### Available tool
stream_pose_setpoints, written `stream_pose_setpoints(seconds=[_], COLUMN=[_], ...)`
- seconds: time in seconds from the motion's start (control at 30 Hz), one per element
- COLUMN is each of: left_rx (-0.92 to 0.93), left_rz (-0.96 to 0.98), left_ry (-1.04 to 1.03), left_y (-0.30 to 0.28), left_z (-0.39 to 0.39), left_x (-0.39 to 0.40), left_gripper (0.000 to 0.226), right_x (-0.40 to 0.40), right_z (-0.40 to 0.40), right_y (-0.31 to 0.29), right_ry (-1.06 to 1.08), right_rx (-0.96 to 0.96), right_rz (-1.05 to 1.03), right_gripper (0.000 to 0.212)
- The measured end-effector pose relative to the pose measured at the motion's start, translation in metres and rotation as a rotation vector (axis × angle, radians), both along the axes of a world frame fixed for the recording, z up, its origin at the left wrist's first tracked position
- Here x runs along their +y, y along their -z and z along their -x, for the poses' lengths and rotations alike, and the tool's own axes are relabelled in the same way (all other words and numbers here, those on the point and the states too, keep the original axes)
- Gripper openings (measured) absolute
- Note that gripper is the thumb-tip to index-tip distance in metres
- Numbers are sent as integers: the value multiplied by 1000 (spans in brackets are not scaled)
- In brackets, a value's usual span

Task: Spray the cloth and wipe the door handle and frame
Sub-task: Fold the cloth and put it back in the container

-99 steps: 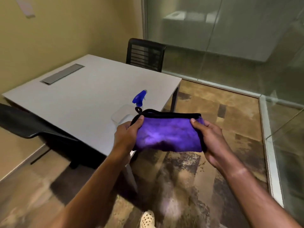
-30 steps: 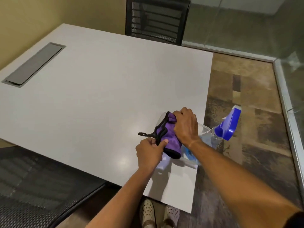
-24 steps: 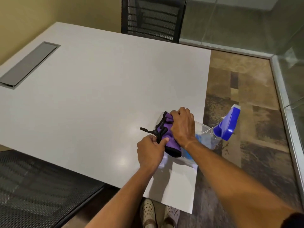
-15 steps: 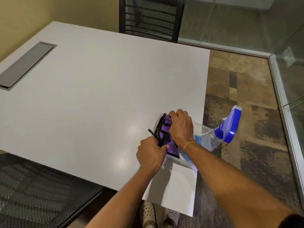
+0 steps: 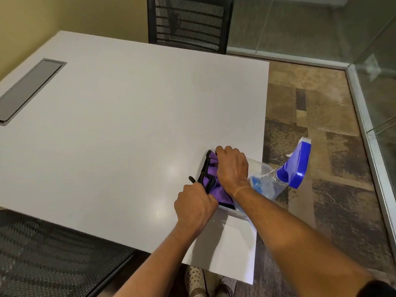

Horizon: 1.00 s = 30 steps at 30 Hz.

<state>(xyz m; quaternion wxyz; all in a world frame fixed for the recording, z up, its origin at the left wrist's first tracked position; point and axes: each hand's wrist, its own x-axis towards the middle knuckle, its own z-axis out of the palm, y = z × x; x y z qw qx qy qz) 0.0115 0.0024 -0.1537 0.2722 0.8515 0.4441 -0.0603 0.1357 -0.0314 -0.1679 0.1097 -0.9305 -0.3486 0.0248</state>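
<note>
Purple cloth (image 5: 211, 185), black-edged; blue sprayer (image 5: 296, 166).

A white table (image 5: 120, 116) is filling most of the view, with a grey metal hatch (image 5: 30, 88) sitting flush in its top near the left edge. A black mesh chair (image 5: 188, 24) is standing at the far side, and another mesh seat (image 5: 53, 258) is showing at the near left. A yellowish wall (image 5: 70, 13) is running behind, glass partitions (image 5: 317, 26) are closing what seems the right corner, and mottled brown carpet (image 5: 317, 116) is covering the floor
</note>
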Motion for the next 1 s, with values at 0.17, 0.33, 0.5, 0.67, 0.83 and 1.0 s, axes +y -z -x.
stream_pose_setpoints(seconds=[0.17, 0.33, 0.5, 0.67, 0.83, 1.0], left_rx=[34, -56, -295, -68, 13, -14], left_rz=[-40, -289, -468, -280, -279, -275], left_ry=[58, 227, 469, 498, 597, 593], left_y=[-2, -9, -8, -1, 15, 10], left_z=[4, 15, 12, 2, 4, 5], left_x=[-3, -3, 0, 10, 12, 12], left_gripper=[23, 25, 20, 40, 38, 37], right_x=[-2, -15, -35, -41, -40, -33], right_z=[4, 22, 36, 44, 43, 34], right_y=[-1, -9, -5, 7, 13, 12], right_ry=[-5, 89, -55, -125, -206, -261], right_rx=[7, -36, 95, 243, 405, 537], right_rz=[16, -171, -239, -23, 148, 349], right_gripper=[31, 42, 27, 35, 50, 61])
